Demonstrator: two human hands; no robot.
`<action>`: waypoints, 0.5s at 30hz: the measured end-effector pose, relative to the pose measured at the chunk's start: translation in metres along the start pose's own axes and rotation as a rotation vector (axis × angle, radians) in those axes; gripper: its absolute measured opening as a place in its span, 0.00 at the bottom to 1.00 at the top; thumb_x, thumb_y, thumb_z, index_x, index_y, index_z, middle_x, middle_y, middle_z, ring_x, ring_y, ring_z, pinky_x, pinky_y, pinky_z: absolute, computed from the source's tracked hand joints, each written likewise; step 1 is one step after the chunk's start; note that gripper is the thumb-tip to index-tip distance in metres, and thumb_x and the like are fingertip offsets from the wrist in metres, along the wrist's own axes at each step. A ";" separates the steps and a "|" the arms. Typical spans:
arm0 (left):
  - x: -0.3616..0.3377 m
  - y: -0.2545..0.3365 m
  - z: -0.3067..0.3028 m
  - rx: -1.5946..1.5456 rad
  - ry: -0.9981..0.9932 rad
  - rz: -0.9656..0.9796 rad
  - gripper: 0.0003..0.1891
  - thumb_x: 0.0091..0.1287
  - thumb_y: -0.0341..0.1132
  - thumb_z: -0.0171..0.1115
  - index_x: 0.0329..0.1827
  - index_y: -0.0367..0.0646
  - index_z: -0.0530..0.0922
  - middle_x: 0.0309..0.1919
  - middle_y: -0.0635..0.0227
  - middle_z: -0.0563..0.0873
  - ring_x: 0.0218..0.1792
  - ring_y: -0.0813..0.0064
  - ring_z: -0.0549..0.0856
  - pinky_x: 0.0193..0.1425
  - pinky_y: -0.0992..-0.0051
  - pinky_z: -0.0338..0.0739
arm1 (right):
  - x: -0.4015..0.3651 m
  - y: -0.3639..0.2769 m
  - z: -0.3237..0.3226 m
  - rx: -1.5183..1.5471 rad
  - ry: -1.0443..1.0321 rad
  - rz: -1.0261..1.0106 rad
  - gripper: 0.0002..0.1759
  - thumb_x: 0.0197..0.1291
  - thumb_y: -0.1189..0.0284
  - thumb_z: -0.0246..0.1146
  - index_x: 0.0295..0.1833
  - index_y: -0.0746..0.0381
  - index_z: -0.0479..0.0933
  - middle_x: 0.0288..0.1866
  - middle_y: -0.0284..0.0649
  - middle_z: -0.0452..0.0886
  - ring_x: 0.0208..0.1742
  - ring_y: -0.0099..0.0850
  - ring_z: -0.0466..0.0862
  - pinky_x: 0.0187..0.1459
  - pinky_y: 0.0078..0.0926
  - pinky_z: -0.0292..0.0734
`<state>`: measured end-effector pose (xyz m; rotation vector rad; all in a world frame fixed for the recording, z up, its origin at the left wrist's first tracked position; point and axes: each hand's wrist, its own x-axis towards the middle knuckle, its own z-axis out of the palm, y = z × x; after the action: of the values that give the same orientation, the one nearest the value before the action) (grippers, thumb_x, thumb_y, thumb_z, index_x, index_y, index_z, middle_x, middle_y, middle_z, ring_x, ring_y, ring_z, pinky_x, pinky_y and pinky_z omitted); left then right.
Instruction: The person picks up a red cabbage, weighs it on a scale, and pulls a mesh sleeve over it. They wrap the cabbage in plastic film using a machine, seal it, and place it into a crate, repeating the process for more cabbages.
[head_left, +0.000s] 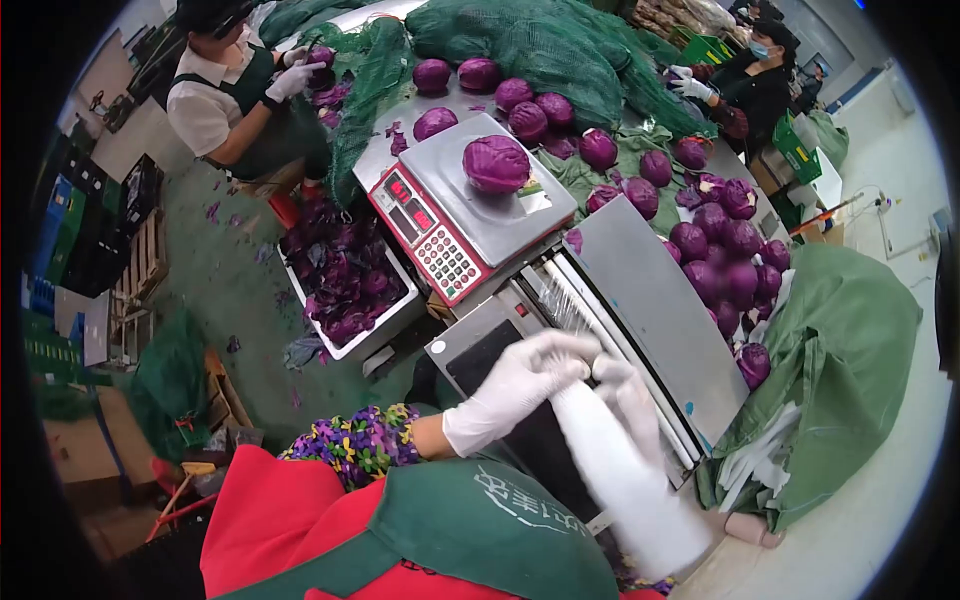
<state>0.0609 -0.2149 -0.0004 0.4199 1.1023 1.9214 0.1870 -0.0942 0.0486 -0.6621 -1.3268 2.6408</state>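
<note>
My left hand [515, 390], in a white glove, is closed with fingertips pinched together over the wrapping machine [655, 320]. Right beside it is my right hand [632, 400], also gloved, its fingers bent in toward the left fingertips. What the two hands pinch I cannot make out. A strip of clear plastic film [562, 305] lies just beyond them, along the machine's slot. A blurred white length [635, 490] runs from the hands down toward my right side. On the red-edged scale [430, 235] ahead sits a purple cabbage [496, 164], its display lit.
More purple cabbages [740, 240] are piled at right, others behind the scale. A white crate [345, 340] of purple leaves stands at left. Green netting [530, 40] covers the far table. Co-workers [240, 100] stand at left and far right. Green cloth [830, 370] hangs right.
</note>
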 end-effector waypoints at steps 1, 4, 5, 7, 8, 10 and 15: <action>0.003 0.004 -0.006 -0.093 -0.001 0.012 0.18 0.73 0.33 0.58 0.63 0.37 0.74 0.50 0.66 0.85 0.53 0.79 0.83 0.61 0.75 0.76 | 0.016 0.008 0.006 -0.155 0.128 -0.032 0.17 0.69 0.67 0.59 0.57 0.66 0.71 0.46 0.36 0.80 0.44 0.20 0.77 0.49 0.19 0.75; 0.015 0.014 -0.021 -0.079 0.073 0.058 0.22 0.73 0.29 0.55 0.69 0.40 0.71 0.51 0.66 0.86 0.62 0.70 0.79 0.67 0.68 0.70 | 0.055 0.044 0.026 -0.343 0.107 -0.300 0.27 0.70 0.59 0.61 0.63 0.68 0.69 0.52 0.34 0.79 0.49 0.19 0.78 0.50 0.16 0.74; 0.020 0.018 -0.029 0.481 0.142 0.339 0.22 0.71 0.28 0.56 0.69 0.41 0.72 0.51 0.66 0.86 0.64 0.66 0.77 0.71 0.64 0.63 | 0.064 0.053 0.032 -0.266 0.111 -0.260 0.25 0.70 0.60 0.61 0.62 0.68 0.69 0.50 0.33 0.79 0.49 0.19 0.77 0.50 0.17 0.74; 0.028 0.037 -0.037 1.031 0.225 0.638 0.24 0.65 0.26 0.58 0.67 0.44 0.76 0.51 0.65 0.87 0.71 0.54 0.70 0.78 0.57 0.43 | 0.083 0.064 0.031 -0.185 0.129 -0.228 0.24 0.69 0.61 0.62 0.61 0.67 0.70 0.49 0.32 0.78 0.48 0.20 0.77 0.49 0.17 0.74; 0.032 0.046 -0.047 1.245 0.283 0.786 0.20 0.69 0.26 0.56 0.65 0.41 0.76 0.45 0.63 0.89 0.61 0.61 0.80 0.70 0.60 0.62 | 0.093 0.064 0.030 -0.310 0.158 -0.279 0.19 0.69 0.63 0.62 0.56 0.66 0.72 0.47 0.32 0.78 0.48 0.21 0.77 0.51 0.19 0.73; 0.041 0.040 -0.065 0.520 0.267 0.635 0.17 0.73 0.27 0.53 0.64 0.38 0.75 0.38 0.63 0.87 0.46 0.73 0.85 0.54 0.71 0.77 | 0.113 0.063 0.028 -0.563 0.221 -0.376 0.10 0.68 0.67 0.63 0.45 0.64 0.75 0.44 0.33 0.78 0.48 0.24 0.77 0.55 0.24 0.71; 0.056 0.076 -0.132 0.499 -0.170 0.060 0.15 0.70 0.27 0.55 0.59 0.39 0.76 0.34 0.72 0.86 0.36 0.83 0.84 0.44 0.80 0.78 | 0.167 0.004 0.034 0.055 0.097 -0.189 0.07 0.72 0.71 0.54 0.46 0.64 0.71 0.40 0.36 0.76 0.43 0.21 0.77 0.49 0.23 0.73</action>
<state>-0.0945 -0.2585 -0.0179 0.8807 1.4637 1.6099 0.0225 -0.0728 0.0081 -0.6163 -1.2210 2.4536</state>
